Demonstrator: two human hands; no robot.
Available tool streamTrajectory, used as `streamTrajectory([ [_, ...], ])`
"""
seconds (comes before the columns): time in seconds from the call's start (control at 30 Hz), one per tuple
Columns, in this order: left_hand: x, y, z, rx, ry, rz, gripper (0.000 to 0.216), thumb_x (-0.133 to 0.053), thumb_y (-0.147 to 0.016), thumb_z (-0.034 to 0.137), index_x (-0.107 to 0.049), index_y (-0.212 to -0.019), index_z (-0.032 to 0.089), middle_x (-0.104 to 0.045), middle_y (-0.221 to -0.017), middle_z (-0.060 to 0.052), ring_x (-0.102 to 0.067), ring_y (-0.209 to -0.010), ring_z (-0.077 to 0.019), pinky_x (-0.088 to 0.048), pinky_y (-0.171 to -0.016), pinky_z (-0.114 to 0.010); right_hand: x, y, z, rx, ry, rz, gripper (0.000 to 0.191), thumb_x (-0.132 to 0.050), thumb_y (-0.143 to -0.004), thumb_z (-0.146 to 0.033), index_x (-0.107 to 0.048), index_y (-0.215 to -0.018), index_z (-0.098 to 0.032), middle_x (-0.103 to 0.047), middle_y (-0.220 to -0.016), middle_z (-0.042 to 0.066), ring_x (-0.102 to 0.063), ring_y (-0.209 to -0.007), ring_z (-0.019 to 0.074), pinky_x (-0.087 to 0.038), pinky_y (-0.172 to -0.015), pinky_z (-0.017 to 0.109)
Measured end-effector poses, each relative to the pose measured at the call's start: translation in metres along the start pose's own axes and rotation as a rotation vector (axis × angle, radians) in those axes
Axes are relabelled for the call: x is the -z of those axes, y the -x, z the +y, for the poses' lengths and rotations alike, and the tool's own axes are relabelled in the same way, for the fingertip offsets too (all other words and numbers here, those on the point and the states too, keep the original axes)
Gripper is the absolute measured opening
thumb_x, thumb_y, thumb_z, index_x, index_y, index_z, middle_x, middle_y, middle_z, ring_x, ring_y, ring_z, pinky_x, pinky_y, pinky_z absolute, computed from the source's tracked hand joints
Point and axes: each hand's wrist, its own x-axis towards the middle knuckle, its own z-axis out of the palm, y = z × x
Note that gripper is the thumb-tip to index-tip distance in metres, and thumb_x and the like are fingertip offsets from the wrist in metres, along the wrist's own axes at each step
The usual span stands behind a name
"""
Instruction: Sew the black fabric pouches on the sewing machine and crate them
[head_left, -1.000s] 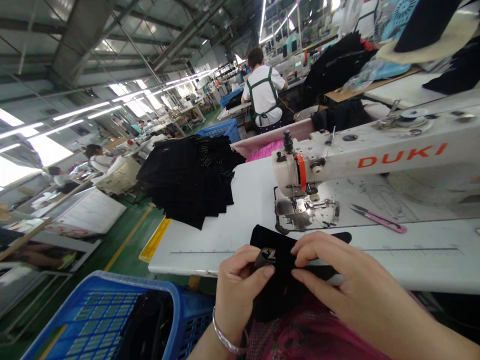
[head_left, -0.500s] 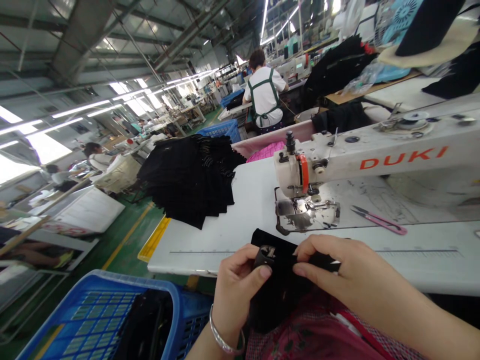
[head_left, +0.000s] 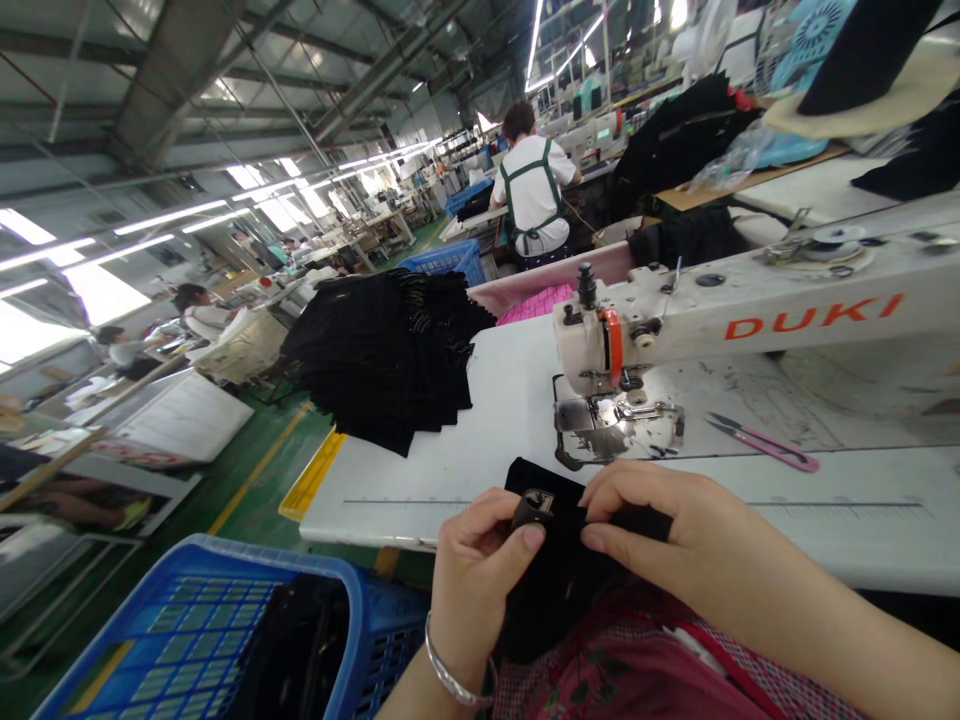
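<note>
A black fabric piece with a small metal buckle hangs over the front edge of the white sewing table. My left hand pinches the fabric at the buckle, thumb on top. My right hand pinches the same fabric just to the right, fingers curled over it. Both hands sit directly in front of the needle plate of the white DUKI sewing machine.
A tall stack of black fabric pieces lies at the table's left. Pink scissors rest under the machine arm. A blue crate with dark items stands at lower left. A person in a white shirt works at a far station.
My right hand has slid slightly left along the fabric, covering the dark strip that showed to its right. The left hand keeps its pinch at the buckle.
</note>
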Motion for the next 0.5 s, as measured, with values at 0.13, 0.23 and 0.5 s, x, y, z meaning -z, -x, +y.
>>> streamTrajectory([
  [0.13, -0.003, -0.001, -0.004, -0.009, -0.059, 0.017, 0.005, -0.071, -0.082, 0.022, -0.071, -0.083, 0.017, -0.061, -0.081, -0.001, -0.054, -0.079, -0.0139, -0.043, -0.073, -0.025, -0.002, -0.003, 0.002, -0.047, -0.029, 0.001, 0.006, -0.062, -0.083, -0.024, -0.064, -0.078, -0.025, -0.067, -0.086, -0.005, -0.06, -0.079, 0.0132, -0.045, -0.072, 0.028],
  [0.23, 0.0, 0.0, 0.004, -0.022, -0.112, 0.029, 0.005, -0.071, -0.082, 0.022, -0.071, -0.083, 0.018, -0.061, -0.08, -0.001, -0.054, -0.078, -0.014, -0.044, -0.072, -0.025, -0.005, -0.001, -0.004, -0.066, -0.01, 0.015, 0.01, -0.061, -0.082, -0.024, -0.059, -0.073, -0.023, -0.065, -0.075, -0.005, -0.059, -0.069, 0.0128, -0.044, -0.064, 0.027],
  [0.5, 0.034, -0.023, 0.094, 0.002, -0.557, -0.284, 0.008, -0.07, -0.08, 0.028, -0.071, -0.084, 0.021, -0.066, -0.079, 0.0, -0.06, -0.073, -0.0153, -0.044, -0.064, -0.024, -0.018, 0.018, -0.039, 0.235, -0.236, -0.035, 0.012, -0.058, -0.083, -0.012, -0.055, -0.077, -0.021, -0.062, -0.075, -0.005, -0.054, -0.065, 0.0084, -0.041, -0.058, 0.019],
])
